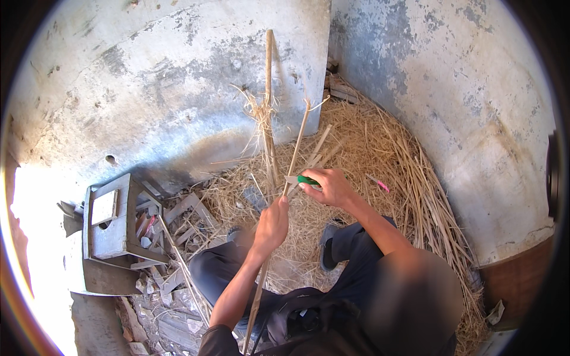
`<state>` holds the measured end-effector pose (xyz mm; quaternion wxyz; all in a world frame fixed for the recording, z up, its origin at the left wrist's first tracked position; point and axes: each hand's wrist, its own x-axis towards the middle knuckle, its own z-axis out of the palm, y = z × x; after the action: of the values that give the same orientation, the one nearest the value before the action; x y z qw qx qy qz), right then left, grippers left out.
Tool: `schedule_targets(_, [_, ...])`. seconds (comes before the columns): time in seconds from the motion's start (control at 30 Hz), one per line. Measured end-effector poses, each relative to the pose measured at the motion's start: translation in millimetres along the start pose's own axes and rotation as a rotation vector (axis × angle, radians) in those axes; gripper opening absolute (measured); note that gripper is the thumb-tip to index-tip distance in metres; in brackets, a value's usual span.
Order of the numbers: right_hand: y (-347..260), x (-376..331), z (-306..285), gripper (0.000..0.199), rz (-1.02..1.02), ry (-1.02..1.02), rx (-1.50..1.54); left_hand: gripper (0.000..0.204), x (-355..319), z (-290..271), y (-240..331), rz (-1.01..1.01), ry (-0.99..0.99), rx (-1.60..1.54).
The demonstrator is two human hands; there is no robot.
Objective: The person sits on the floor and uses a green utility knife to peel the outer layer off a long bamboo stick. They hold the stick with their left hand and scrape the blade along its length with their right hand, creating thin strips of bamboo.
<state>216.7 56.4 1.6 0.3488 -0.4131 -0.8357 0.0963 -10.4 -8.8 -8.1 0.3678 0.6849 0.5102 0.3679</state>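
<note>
My left hand (pixel 273 226) is wrapped round a long thin stick (pixel 298 139), which looks like split bamboo or cane. It slants from my lap up and away, with a curled shaving at its far tip. Just above that grip, my right hand (pixel 330 186) is closed on a green-handled knife (pixel 306 180). The knife's pale blade lies against the stick. Beyond my hands, an upright pole (pixel 269 71) leans at the wall, with a bunch of fibrous shavings (pixel 261 113) caught partway up it.
Straw-like shavings (pixel 368 154) cover the floor around my feet, with long strips (pixel 436 196) piled along the right wall. A pink-handled tool (pixel 382 186) lies on them. To the left, a worn wooden stool (pixel 113 225) lies on its side beside scrap wood (pixel 193 207). Peeling walls (pixel 404 59) close in the corner.
</note>
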Motion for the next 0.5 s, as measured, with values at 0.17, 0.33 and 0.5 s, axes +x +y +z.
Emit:
schedule_targets(0.17, [23.9,5.8,-11.6,0.033,0.135,-0.012,-0.03,0.02,-7.6,2.9,-3.5,0.145,-0.05,0.148])
schedule_targets(0.33, [28.4,1.3,-8.2,0.036,0.06,0.058,-0.082,0.013,-5.8,11.2,-27.9,0.269,-0.026,0.263])
schedule_targets(0.5, [50.8,16.2,-25.0,0.04,0.475,-0.05,0.086,0.013,-14.7,19.7,-43.7,0.217,-0.082,0.408])
